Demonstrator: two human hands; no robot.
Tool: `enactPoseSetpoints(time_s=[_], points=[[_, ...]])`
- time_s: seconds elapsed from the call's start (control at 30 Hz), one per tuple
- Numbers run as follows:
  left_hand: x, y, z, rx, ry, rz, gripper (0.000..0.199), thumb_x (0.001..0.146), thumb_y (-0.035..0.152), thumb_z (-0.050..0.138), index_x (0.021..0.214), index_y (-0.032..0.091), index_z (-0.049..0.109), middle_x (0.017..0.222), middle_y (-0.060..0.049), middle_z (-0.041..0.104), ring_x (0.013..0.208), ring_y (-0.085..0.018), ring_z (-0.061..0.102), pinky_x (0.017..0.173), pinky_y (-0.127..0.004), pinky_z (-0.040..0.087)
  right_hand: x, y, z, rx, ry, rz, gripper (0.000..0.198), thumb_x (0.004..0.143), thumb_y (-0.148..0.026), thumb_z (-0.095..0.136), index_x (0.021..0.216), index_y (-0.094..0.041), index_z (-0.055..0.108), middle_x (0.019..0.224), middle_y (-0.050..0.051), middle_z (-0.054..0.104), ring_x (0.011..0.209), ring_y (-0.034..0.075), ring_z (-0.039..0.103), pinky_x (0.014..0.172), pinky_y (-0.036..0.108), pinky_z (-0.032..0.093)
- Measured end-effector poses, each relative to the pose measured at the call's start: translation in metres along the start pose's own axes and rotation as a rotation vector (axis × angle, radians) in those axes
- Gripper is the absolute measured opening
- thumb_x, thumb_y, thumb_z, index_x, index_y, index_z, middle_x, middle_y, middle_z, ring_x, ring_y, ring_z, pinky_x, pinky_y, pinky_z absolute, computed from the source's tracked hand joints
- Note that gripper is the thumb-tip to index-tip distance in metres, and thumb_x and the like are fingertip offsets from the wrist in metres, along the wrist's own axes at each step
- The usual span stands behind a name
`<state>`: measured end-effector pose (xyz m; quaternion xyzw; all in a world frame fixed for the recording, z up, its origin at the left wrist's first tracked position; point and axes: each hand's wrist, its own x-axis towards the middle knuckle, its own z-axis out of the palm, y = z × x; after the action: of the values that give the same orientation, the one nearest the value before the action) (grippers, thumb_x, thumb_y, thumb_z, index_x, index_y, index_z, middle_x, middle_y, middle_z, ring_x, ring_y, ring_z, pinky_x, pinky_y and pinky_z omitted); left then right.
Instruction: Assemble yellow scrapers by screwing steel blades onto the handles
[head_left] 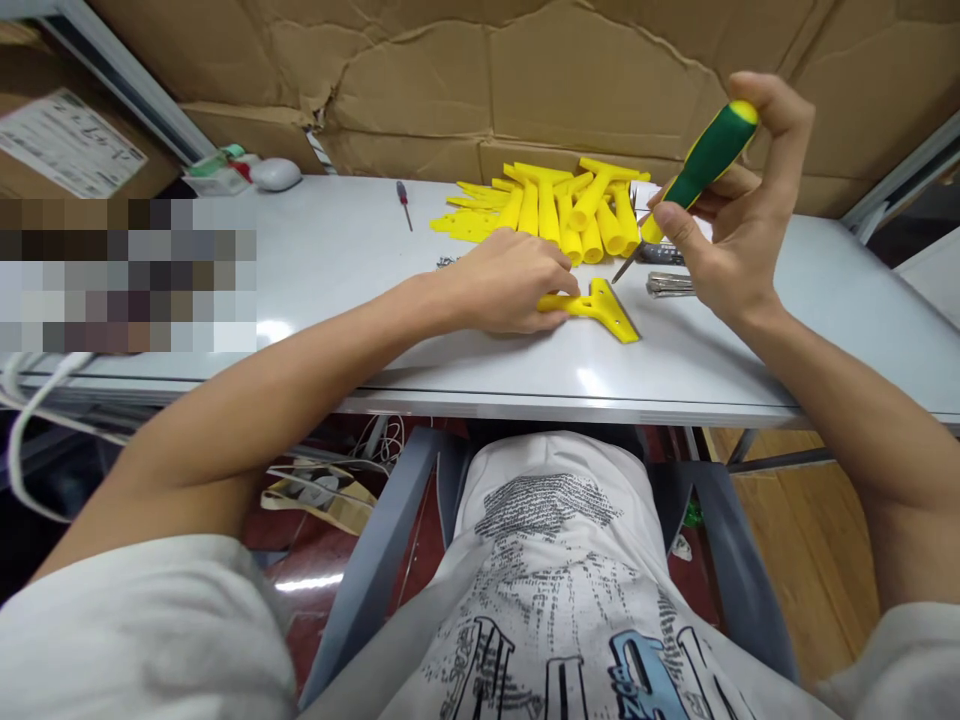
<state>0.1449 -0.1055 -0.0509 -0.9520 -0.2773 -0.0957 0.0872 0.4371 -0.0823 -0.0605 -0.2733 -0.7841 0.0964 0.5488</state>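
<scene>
My left hand (517, 280) is closed around the handle of a yellow plastic scraper (604, 308), which lies on the white table with its wide T-shaped head pointing right. Small holes show in that head. In my right hand (739, 220) a green and yellow screwdriver (709, 160) is gripped at a slant, its metal tip angled down to the left, just above and beside the scraper's head. Whether the tip touches anything cannot be made out. Behind both hands rests a heap of similar yellow scraper handles (551, 205), with flat yellow plates (461, 225) at its left.
A small screwdriver (405, 205) lies at the back left, near a white computer mouse (276, 174). Right of the heap are shiny metal strips (670, 285) and a dark object (661, 253). Small metal bits (446, 262) sit behind my left wrist. Cardboard (420, 80) walls the back.
</scene>
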Motion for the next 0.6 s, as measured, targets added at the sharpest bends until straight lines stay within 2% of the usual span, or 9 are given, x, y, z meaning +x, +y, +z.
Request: enactPoseSetpoints(time_s=[0.1,0.13,0.23,0.4,0.6], points=[[-0.001,-0.006,-0.003,-0.05,0.002,-0.003,0.032,0.107,0.043,0.068,0.124,0.029,0.091,0.108,-0.007,0.082,0.103,-0.027,0.074,0.086,-0.036,0.048,0.005,0.007,-0.003,0.014,0.1,-0.156,0.075,0.096,-0.086,0.076,0.158,-0.06,0.045,0.175,-0.006,0.036,0.098,0.016,0.079,0.093,0.046,0.075],[-0.001,-0.008,-0.003,-0.072,-0.002,0.002,0.032,0.107,0.043,0.069,0.126,0.03,0.091,0.109,-0.007,0.082,0.103,-0.027,0.074,0.085,-0.036,0.048,0.006,0.008,-0.004,0.046,0.075,-0.157,0.074,0.096,-0.085,0.076,0.158,-0.06,0.045,0.174,-0.006,0.036,0.1,0.016,0.081,0.095,0.047,0.076],[0.0,-0.013,-0.003,-0.131,-0.016,0.038,0.032,0.106,0.04,0.069,0.13,0.032,0.09,0.116,-0.006,0.083,0.104,-0.026,0.074,0.083,-0.034,0.047,0.007,0.007,-0.005,0.167,-0.012,-0.084,0.074,0.093,-0.079,0.084,0.155,-0.059,0.048,0.172,-0.005,0.04,0.106,0.02,0.084,0.096,0.048,0.077],[0.001,-0.016,0.002,-0.203,-0.007,0.075,0.032,0.105,0.03,0.07,0.13,0.032,0.089,0.125,-0.006,0.083,0.117,-0.028,0.072,0.093,-0.037,0.052,0.001,-0.005,-0.002,0.245,-0.107,0.09,0.091,0.085,-0.08,0.09,0.157,-0.052,0.043,0.149,0.0,0.065,0.126,0.031,0.082,0.098,0.052,0.077],[0.002,-0.016,0.006,-0.206,0.019,0.076,0.034,0.103,0.025,0.071,0.131,0.033,0.088,0.125,-0.007,0.083,0.117,-0.029,0.073,0.097,-0.039,0.054,-0.002,-0.019,0.003,0.299,-0.141,0.187,0.098,0.077,-0.073,0.098,0.154,-0.048,0.044,0.139,0.001,0.074,0.131,0.037,0.08,0.097,0.059,0.077]])
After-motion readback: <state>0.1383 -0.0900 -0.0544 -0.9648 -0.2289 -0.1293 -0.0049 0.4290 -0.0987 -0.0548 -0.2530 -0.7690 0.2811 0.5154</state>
